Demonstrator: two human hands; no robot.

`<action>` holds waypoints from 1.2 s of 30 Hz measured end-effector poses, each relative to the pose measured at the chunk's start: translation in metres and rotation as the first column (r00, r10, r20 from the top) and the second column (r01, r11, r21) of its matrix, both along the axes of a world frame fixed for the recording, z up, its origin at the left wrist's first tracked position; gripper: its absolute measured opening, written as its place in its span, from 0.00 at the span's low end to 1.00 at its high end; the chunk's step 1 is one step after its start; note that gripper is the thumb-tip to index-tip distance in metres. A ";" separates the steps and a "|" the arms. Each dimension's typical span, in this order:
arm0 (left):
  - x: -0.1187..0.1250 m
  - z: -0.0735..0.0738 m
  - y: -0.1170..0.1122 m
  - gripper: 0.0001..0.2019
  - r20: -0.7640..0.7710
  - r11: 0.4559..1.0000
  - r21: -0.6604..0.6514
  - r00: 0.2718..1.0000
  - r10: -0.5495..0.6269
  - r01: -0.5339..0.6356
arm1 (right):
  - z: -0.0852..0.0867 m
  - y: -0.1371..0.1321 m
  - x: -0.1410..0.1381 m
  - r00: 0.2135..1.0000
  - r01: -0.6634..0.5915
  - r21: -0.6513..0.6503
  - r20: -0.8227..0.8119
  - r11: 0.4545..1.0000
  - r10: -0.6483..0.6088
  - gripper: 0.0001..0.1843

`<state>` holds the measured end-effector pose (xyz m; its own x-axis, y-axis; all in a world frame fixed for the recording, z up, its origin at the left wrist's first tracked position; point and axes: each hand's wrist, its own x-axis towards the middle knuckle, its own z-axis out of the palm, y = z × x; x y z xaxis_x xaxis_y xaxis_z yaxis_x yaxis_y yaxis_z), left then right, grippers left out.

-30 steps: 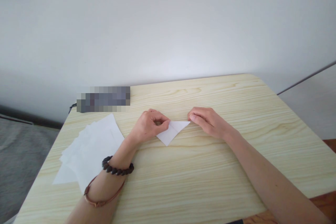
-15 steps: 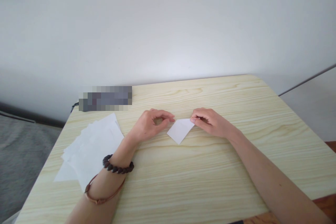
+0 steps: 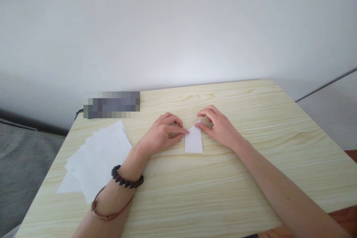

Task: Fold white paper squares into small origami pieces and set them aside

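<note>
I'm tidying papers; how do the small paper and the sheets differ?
The small paper is pointed at its far end; the sheets are larger and overlap. The small paper is between left hand and right hand; the sheets lie left of both. Paper and sheets are white.

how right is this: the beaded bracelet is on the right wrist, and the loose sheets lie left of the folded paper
The wrist is wrong: the head view shows the beaded bracelet on the left wrist. The loose sheets do lie left of the folded paper.

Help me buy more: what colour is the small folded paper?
The small folded paper is white, clearest in the head view.
</note>
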<state>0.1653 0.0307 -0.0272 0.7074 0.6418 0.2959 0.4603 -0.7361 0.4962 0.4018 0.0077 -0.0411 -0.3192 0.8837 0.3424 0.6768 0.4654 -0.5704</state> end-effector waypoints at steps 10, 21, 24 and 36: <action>0.001 -0.002 -0.001 0.12 -0.099 0.980 0.094 0.977 0.186 -0.177 | 0.002 -0.002 0.006 0.984 -0.161 0.023 0.077 0.987 0.159 0.20; 0.002 -0.003 0.002 0.10 -0.082 0.985 0.122 0.987 0.136 -0.125 | 0.001 0.005 0.003 0.985 -0.167 0.145 0.055 0.975 0.160 0.10; 0.005 -0.002 0.000 0.08 -0.077 0.977 0.171 0.987 0.139 -0.124 | 0.001 0.005 0.001 0.992 -0.107 0.056 -0.057 0.993 0.111 0.10; 0.011 -0.005 -0.003 0.07 -0.022 0.938 0.305 0.983 0.183 -0.168 | 0.005 0.005 0.004 0.983 -0.179 -0.051 -0.056 0.983 0.176 0.08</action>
<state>0.1764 0.0274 -0.0321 0.6099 0.6440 0.4619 0.6141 -0.7524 0.2382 0.4061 0.0131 -0.0362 -0.4560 0.8328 0.3139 0.5559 0.5419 -0.6303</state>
